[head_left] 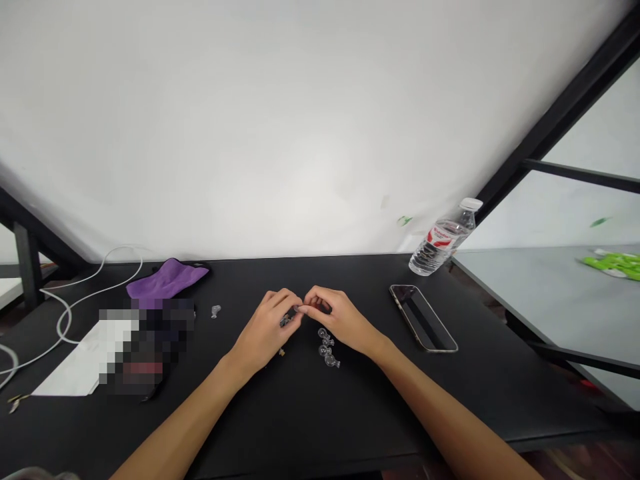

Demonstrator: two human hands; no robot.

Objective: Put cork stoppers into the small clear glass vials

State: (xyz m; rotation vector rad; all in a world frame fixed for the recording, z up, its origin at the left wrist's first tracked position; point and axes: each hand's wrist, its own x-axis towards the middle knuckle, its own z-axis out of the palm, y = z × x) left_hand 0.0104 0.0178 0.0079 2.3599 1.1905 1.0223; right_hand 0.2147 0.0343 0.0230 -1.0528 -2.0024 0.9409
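My left hand and my right hand meet over the middle of the black table. Their fingertips pinch together on something too small to make out. Several dark little bits show by the left fingers; whether they are held or lying below, I cannot tell. Close under my right hand, clear little glass bulbs with short necks lie in a row. A tiny gold-coloured piece rests beside my left palm. Farther left lies a single clear bulb.
On the right are a phone and a leaning water bottle. To the left lie a purple cloth, white paper, a blurred-out dark item and a white cable. A white wall rises behind the black table.
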